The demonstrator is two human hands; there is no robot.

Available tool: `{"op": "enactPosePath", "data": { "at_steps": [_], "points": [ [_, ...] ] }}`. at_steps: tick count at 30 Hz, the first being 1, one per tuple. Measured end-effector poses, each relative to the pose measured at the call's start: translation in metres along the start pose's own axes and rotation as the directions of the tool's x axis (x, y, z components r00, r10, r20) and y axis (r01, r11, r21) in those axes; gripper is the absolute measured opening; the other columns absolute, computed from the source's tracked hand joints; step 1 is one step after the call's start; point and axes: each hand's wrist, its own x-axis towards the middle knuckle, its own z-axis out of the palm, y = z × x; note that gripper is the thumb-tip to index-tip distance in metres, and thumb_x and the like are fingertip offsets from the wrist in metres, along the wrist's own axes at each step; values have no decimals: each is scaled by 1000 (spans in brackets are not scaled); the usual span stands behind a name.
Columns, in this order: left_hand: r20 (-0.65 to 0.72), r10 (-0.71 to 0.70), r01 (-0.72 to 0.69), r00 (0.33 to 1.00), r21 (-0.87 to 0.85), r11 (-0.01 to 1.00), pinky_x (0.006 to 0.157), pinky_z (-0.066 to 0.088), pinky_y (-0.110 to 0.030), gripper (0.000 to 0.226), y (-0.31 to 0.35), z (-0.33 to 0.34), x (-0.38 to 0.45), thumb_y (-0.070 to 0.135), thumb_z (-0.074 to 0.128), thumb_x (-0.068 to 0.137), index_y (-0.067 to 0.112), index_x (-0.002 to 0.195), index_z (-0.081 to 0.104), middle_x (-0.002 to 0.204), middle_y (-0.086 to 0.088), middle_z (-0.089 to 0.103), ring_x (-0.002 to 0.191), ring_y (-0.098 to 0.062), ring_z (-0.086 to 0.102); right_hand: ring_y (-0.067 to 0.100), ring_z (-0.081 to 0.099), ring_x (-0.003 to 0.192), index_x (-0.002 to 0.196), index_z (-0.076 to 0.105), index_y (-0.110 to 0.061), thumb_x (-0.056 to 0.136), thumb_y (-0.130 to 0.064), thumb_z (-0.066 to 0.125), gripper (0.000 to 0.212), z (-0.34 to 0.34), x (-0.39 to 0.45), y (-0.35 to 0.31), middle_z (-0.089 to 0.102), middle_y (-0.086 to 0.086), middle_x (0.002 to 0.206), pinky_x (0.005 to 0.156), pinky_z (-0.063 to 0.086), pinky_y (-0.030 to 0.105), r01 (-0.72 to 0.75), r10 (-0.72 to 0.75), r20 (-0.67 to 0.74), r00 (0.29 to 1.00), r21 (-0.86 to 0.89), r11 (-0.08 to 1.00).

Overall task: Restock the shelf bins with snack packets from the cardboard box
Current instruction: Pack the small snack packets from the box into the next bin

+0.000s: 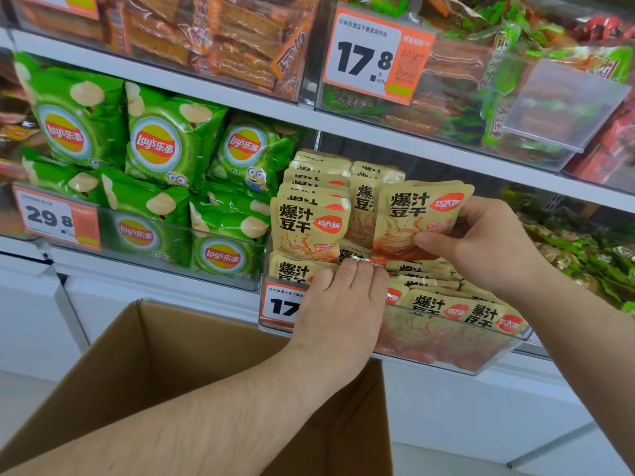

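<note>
While the left hand (338,297) presses down the front packets (446,309), the right hand's (481,242) grip pinches a small stack of packets (417,218), best slotted upright into the clear bin (488,355) behind.

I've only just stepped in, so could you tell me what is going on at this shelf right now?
A person is restocking a clear shelf bin with beige snack packets. The right hand holds a small stack of packets upright over the bin, while the left hand reaches over the front edge, fingers on the packets already inside. An open cardboard box sits below. Green crisp bags fill the neighbouring bin on the left.
</note>
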Motion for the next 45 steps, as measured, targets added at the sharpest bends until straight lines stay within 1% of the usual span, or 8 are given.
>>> {"op": "enactPosePath", "data": {
  "at_steps": [3,11,14,20,29,34,39,45],
  "points": [
    [0,-11,11,1000,-9,1000,73,43,-37,58,0,0,0,16,22,77,10,119,63,108,-7,66,99,-26,61,3,71,81,86,73,-32,80,-7,78,26,1,-3,-7,75,-16,86,81,59,35,38,-35,-32,999,81,996],
    [-3,-8,8,1000,2,1000,76,45,-37,48,0,0,0,21,43,76,11,118,64,108,-7,67,102,-26,62,3,68,88,85,70,-38,79,-15,80,25,24,-2,-5,71,-18,88,87,55,34,1,1,21,1000,-90,996],
    [-4,-12,12,1000,0,1000,76,45,-37,47,1,-1,0,21,48,74,11,117,65,106,-7,67,101,-26,62,4,69,88,94,75,-26,80,-14,79,18,36,0,1,74,-14,91,88,56,35,-102,103,34,994,-28,994],
    [12,-20,20,1000,11,1000,76,47,-38,47,1,-3,1,19,49,72,9,115,64,105,-8,66,99,-27,62,5,71,83,93,76,-25,79,-19,81,16,45,8,3,75,-12,88,81,58,34,-253,249,49,967,90,963],
    [-5,-8,8,1000,-5,1000,79,48,-37,46,0,-5,4,16,47,70,10,112,65,99,-7,66,94,-26,62,7,71,79,91,74,-22,71,-22,87,24,38,9,-1,74,-11,84,74,57,29,-282,280,67,958,27,959],
    [-10,-9,9,1000,-13,1000,81,49,-37,48,0,-4,3,18,48,67,11,111,65,100,-8,66,95,-26,62,4,68,73,81,75,-25,76,-32,83,13,40,9,-3,71,-12,76,66,56,25,-280,283,21,959,-90,956],
    [-26,1,-1,1000,-6,1000,81,49,-38,48,-1,-2,4,18,51,66,11,111,65,101,-8,67,96,-27,63,11,71,76,80,76,-23,75,-32,84,12,47,10,-2,74,-7,80,78,60,38,-301,302,-2,953,-79,950],
    [4,6,-6,1000,4,1000,86,49,-39,51,-1,-2,2,19,64,70,9,120,62,108,-9,66,103,-28,61,10,70,78,80,73,-24,76,-27,84,13,48,7,-6,74,-6,83,81,59,37,-326,326,14,945,-31,945]
  ]
}}
